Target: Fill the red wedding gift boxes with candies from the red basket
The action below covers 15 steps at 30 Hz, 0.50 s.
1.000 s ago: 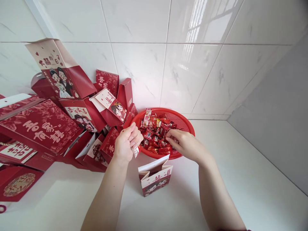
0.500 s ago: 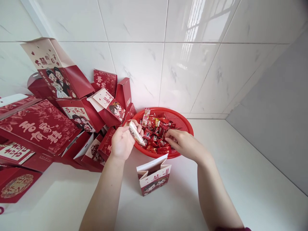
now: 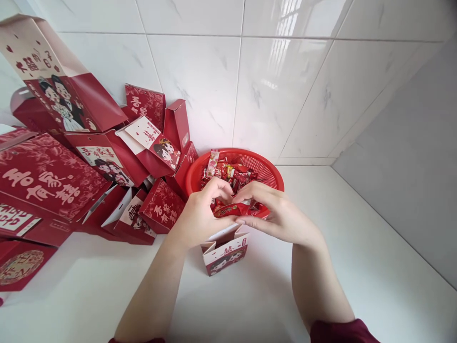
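My left hand [image 3: 200, 216] and my right hand [image 3: 283, 214] meet over the front of a red plastic basket [image 3: 274, 175], their thumbs touching. Their fingers curl around wrapped candies [image 3: 233, 209], of which a red and gold wrapper shows between the palms; the rest is covered by the fingers. More wrapped candies [image 3: 240, 177], mostly red, lie in the basket behind the hands. Just below the hands, a small red and white candy box [image 3: 226, 259] stands upright on the white surface with its top open.
To the left, a heap of red and cream gift boxes [image 3: 50, 178] leans against the white tiled wall [image 3: 193, 62]. A tall box [image 3: 67, 85] tops the pile. On the right, a grey panel [image 3: 400, 133] borders the white countertop [image 3: 342, 228].
My right hand has left the candies in the basket and come over to my left hand. My left hand has turned inward, hiding the white-wrapped candy. The view has tilted down slightly.
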Each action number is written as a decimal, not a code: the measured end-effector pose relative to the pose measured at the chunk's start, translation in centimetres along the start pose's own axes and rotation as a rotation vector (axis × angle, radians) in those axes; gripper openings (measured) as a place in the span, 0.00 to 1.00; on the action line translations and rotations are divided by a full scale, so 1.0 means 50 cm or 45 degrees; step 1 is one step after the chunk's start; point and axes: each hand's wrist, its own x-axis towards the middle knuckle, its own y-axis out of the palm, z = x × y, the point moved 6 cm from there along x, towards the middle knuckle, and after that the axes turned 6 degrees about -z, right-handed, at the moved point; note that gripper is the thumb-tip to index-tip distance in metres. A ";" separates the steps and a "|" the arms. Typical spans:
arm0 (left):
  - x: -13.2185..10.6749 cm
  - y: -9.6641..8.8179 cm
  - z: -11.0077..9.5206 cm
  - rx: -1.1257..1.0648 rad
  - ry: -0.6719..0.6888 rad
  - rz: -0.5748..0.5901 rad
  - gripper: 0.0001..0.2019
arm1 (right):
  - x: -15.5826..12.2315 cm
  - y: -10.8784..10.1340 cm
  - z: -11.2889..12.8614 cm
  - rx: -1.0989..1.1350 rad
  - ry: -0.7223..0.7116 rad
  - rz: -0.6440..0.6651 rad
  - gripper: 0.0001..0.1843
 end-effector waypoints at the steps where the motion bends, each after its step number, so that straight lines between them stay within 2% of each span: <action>1: -0.002 0.002 0.002 0.023 -0.005 0.007 0.21 | 0.001 0.003 0.001 -0.025 -0.017 -0.007 0.11; 3: -0.008 0.004 0.013 0.131 -0.039 0.091 0.28 | 0.002 0.001 0.000 -0.062 -0.035 -0.044 0.08; 5: -0.017 0.002 0.030 0.314 -0.080 0.245 0.36 | -0.001 -0.015 0.001 -0.103 -0.053 -0.129 0.08; 6: -0.022 0.001 0.038 0.401 -0.101 0.343 0.35 | -0.005 -0.029 0.002 -0.119 -0.056 -0.187 0.08; 8: -0.032 0.002 0.047 0.496 -0.123 0.533 0.19 | -0.019 -0.059 0.007 -0.097 -0.036 -0.296 0.07; 9: -0.035 0.004 0.046 0.507 -0.114 0.600 0.13 | -0.027 -0.069 0.010 -0.047 -0.017 -0.296 0.08; 10: -0.036 0.006 0.040 0.508 -0.085 0.629 0.14 | -0.034 -0.073 0.015 0.017 0.004 -0.247 0.10; 12: -0.033 0.004 0.019 0.528 0.016 0.559 0.16 | -0.046 -0.059 0.026 0.119 0.049 -0.022 0.11; 15: -0.030 -0.009 -0.018 0.562 0.154 0.303 0.12 | -0.059 -0.016 0.042 0.049 0.148 0.331 0.16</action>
